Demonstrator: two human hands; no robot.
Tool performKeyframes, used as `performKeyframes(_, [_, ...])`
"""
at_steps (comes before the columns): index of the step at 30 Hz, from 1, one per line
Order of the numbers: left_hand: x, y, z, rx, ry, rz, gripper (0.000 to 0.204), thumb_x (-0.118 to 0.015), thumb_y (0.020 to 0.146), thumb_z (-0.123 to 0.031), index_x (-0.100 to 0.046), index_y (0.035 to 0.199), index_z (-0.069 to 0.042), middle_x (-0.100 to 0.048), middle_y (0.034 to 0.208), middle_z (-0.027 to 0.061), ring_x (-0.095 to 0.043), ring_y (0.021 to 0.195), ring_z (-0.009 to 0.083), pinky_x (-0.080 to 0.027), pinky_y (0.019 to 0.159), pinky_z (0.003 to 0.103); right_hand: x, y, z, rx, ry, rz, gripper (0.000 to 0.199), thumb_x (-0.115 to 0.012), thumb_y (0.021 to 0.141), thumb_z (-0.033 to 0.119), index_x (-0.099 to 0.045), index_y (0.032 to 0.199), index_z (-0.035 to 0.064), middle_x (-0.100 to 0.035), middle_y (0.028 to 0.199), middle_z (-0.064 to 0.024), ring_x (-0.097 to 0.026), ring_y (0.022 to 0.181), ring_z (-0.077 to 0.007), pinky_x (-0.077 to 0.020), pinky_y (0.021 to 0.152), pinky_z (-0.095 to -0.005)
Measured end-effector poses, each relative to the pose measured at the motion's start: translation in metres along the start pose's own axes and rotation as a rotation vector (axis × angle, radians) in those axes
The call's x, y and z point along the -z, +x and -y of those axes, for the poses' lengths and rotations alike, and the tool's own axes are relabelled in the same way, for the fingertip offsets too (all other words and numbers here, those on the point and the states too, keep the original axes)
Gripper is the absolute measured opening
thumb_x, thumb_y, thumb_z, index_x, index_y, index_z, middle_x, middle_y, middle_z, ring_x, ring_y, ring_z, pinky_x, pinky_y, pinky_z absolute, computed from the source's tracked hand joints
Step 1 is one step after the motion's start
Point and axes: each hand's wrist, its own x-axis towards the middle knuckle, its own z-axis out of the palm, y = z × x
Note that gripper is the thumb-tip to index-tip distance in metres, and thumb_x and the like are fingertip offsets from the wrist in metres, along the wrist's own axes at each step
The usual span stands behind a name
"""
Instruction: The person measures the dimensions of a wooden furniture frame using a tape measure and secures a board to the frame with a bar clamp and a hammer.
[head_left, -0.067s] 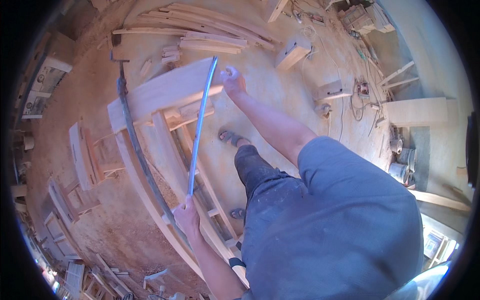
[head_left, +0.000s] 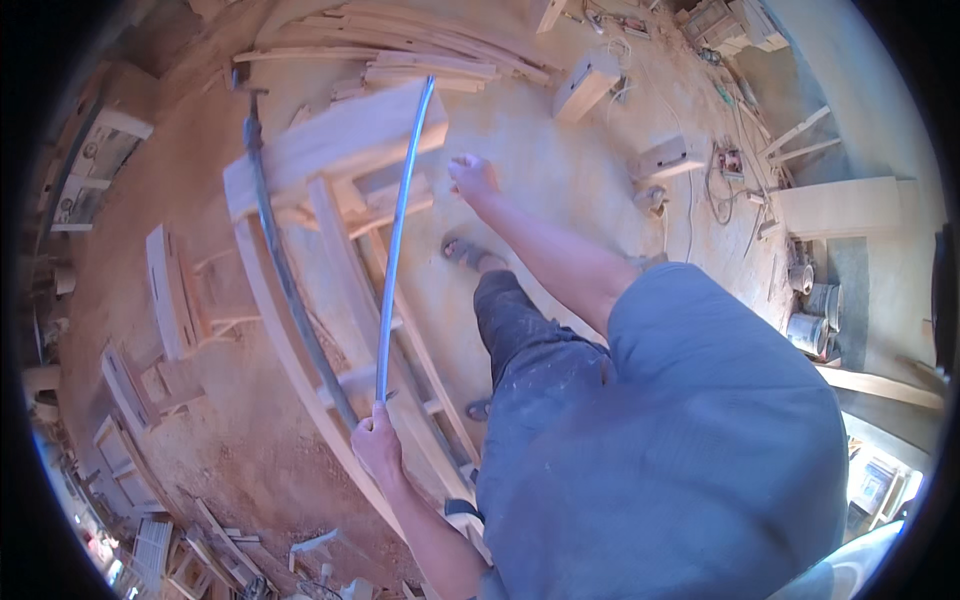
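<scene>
My left hand [head_left: 377,445] is closed around the near end of a long, thin, shiny metal strip [head_left: 398,230]. The strip reaches away from me across a pale wooden frame [head_left: 345,262], and its far end lies over the broad wooden board [head_left: 320,135] at the frame's far end. To the right of that board, my right hand [head_left: 474,182] hangs apart from strip and wood, fingers curled, with nothing visible in them. A dark bar clamp [head_left: 285,270] runs lengthwise along the frame, left of the strip.
Similar wooden pieces [head_left: 172,290] stand in a row to the left. Long boards [head_left: 430,45] lie stacked at the far side. Wooden blocks [head_left: 587,85], cords and a power tool [head_left: 730,165] are on the floor at the right, with buckets [head_left: 808,330] nearer the wall.
My right hand has drawn back from beside the strip's far end, toward me. The view has shifted slightly, so the frame sits higher. My left hand keeps its grip on the strip.
</scene>
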Motion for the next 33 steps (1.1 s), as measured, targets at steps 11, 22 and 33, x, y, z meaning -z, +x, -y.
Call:
performKeyframes(11, [0.040, -0.204, 0.293, 0.093, -0.053, -0.129, 0.047, -0.064, 0.086, -0.048, -0.068, 0.079, -0.002, -0.065, 0.076, 0.0238, -0.064, 0.075, 0.0411, -0.048, 0.067, 0.048, 0.050, -0.407, -0.126, 0.431, -0.865, 1.150, 0.019, -0.057, 0.082, 0.019, -0.064, 0.079, 0.0017, -0.062, 0.074, -0.0124, -0.063, 0.078, -0.0219, -0.0494, 0.071, -0.0364])
performKeyframes(22, [0.032, -0.384, 0.498, 0.509, -0.294, -0.136, 0.036, -0.069, 0.080, -0.045, -0.075, 0.094, -0.012, -0.070, 0.087, 0.0207, -0.068, 0.084, 0.0357, -0.052, 0.075, 0.045, 0.131, -0.366, -0.146, 0.384, -1.329, 1.265, 0.035, -0.063, 0.084, 0.017, -0.068, 0.113, -0.0016, -0.070, 0.108, -0.0191, -0.067, 0.099, -0.0283, -0.0511, 0.088, -0.0356])
performKeyframes(33, [0.021, -0.466, 0.655, 0.694, -0.199, -0.322, 0.043, -0.067, 0.082, -0.049, -0.073, 0.091, -0.008, -0.070, 0.089, 0.0188, -0.066, 0.087, 0.0344, -0.050, 0.080, 0.043, 0.092, -0.428, -0.095, 0.535, -1.365, 1.358, 0.033, -0.059, 0.086, 0.013, -0.065, 0.112, -0.0052, -0.068, 0.091, -0.0121, -0.062, 0.074, -0.0175, -0.0511, 0.068, -0.0314])
